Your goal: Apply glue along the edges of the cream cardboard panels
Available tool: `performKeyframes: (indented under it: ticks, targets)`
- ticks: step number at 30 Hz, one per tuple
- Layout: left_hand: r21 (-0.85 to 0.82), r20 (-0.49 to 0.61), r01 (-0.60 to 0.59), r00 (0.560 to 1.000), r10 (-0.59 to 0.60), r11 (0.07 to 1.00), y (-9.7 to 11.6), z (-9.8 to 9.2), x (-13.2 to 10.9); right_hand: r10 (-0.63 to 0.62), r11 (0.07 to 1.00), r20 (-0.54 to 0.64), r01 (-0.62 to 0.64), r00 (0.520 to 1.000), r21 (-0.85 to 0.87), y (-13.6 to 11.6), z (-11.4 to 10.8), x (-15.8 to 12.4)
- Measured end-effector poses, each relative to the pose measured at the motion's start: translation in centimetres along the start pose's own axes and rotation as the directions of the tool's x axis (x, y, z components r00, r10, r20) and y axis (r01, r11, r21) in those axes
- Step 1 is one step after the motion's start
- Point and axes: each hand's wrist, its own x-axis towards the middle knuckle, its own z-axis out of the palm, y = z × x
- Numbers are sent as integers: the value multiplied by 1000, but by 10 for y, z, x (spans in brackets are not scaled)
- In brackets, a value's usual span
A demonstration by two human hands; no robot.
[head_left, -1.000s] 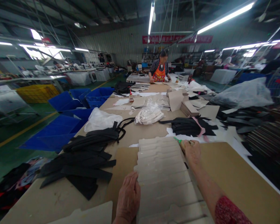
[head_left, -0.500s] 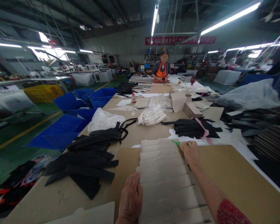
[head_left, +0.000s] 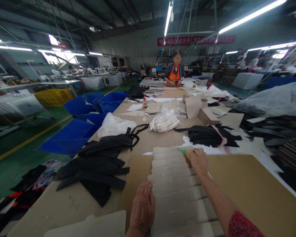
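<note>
Overlapping grey cardboard pieces (head_left: 174, 194) lie in a staggered row in front of me, on a larger brown board (head_left: 236, 177). My right hand (head_left: 198, 161) is closed round a squeeze bottle (head_left: 187, 154), mostly hidden by the fingers. Its green nozzle (head_left: 181, 150) points left, over the far end of the row. Along the left edge of the pieces rests my left hand (head_left: 143, 204), fingers stretched out and touching the cardboard. Another cardboard piece (head_left: 96, 225) lies to the left of that hand.
Black fabric strips (head_left: 96, 174) lie on the left; a tied black bundle (head_left: 209, 135) lies beyond the board. Plastic bags (head_left: 164, 120), a red-tipped bottle (head_left: 145, 102) and cardboard stacks (head_left: 207, 116) stand farther off. Blue bins (head_left: 66, 135) flank the table. A person in an orange apron (head_left: 174, 75) stands opposite.
My right hand has moved left with the squeeze bottle, across the far end of the cardboard row. My left hand stays at the left edge. The whole view has shifted slightly.
</note>
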Motion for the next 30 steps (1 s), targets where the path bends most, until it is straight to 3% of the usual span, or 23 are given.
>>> performKeyframes:
  ticks: [30]
  targets:
    - [-49, 14, 42, 999, -41, 998, 8, -6, 2, -44, 999, 135, 39, 990, 39, -44, 35, -34]
